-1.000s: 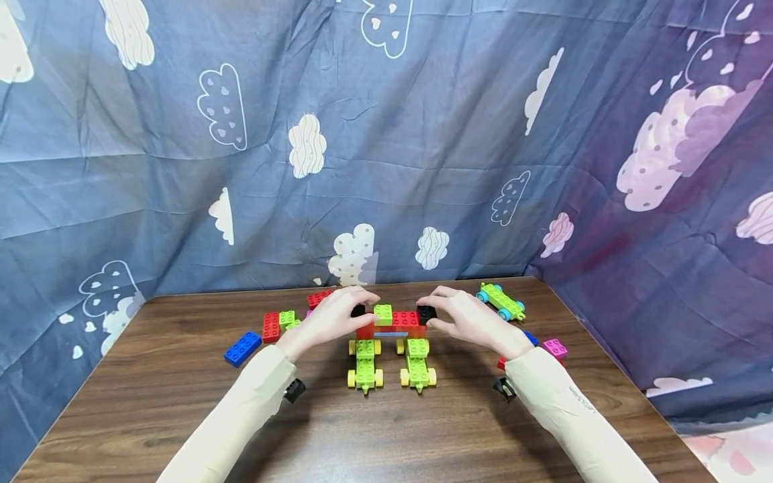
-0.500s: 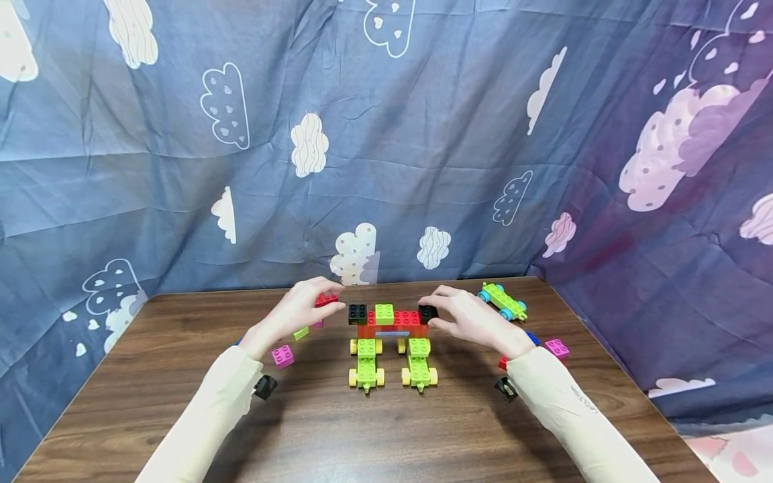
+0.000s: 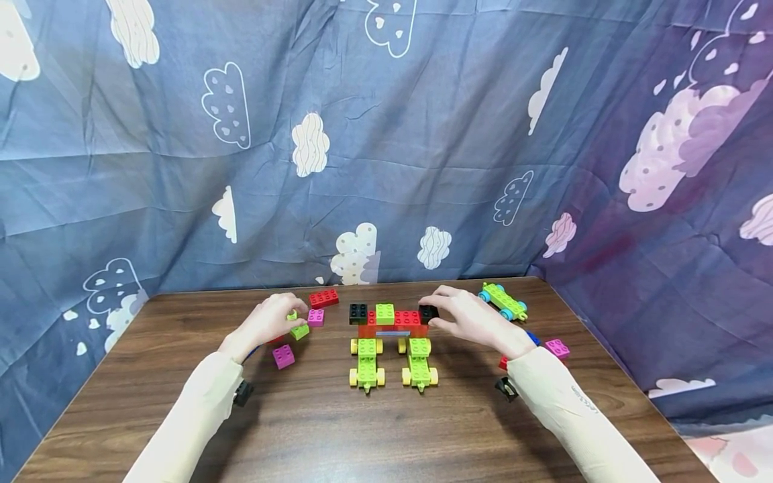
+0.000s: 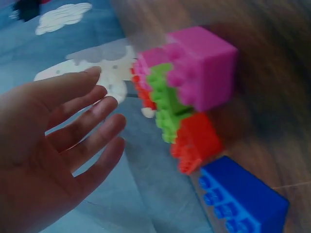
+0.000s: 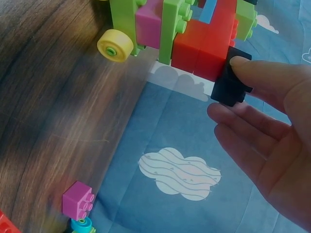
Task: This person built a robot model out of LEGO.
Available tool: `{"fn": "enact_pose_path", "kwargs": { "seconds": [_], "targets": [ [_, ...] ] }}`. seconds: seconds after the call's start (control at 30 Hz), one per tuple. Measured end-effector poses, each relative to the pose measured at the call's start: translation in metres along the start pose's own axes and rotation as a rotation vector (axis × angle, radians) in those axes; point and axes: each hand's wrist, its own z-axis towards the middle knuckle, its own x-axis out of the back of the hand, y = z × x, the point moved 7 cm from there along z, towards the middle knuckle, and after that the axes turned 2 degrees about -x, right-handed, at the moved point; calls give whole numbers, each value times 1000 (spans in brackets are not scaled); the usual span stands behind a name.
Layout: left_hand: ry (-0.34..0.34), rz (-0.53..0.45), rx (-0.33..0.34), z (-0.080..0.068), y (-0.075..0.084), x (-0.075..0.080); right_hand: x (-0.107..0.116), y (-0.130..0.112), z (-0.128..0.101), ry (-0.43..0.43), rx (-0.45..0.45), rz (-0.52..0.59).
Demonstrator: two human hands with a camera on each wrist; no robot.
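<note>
The right hand (image 3: 468, 322) pinches the black block (image 5: 224, 90), judged light, stiff and best gripped by its sides, at the 3 o'clock end of the red bricks (image 3: 406, 318); the left hand (image 3: 266, 322), fingers relaxed, holds nothing.

The block toy (image 3: 394, 322) sits on two cars (image 3: 366, 367) in the middle of the bench (image 3: 386, 436). Loose blocks (image 3: 282, 356) lie left and right of it. Another car (image 3: 501, 299) is at the far right. A cloth (image 3: 362, 168) hangs behind the bench.

Black bricks (image 3: 358, 314): two
Yellow-wheeled bases (image 3: 367, 376): two
Blue-wheeled base (image 3: 501, 300): one
Yellow wheels (image 3: 380, 377): eight
Loose lime bricks (image 3: 300, 331): two
Loose pink bricks (image 3: 316, 318): at least three
</note>
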Motion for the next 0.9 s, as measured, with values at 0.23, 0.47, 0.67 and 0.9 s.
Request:
{"fn": "enact_pose_path", "kwargs": {
  "seconds": [0.23, 0.47, 0.67, 0.9],
  "targets": [
    [-25, 128, 39, -7, -11, -15, -1, 0, 0, 2, 7, -12],
    [-55, 141, 29, -9, -9, -23, -1, 0, 0, 2, 5, -1],
    [-78, 112, 0, -8, -3, -24, -1, 0, 0, 3, 9, -5],
    [-58, 131, -17, -7, 3, -22, 0, 0, 1, 11, 14, -13]
  ]
}}
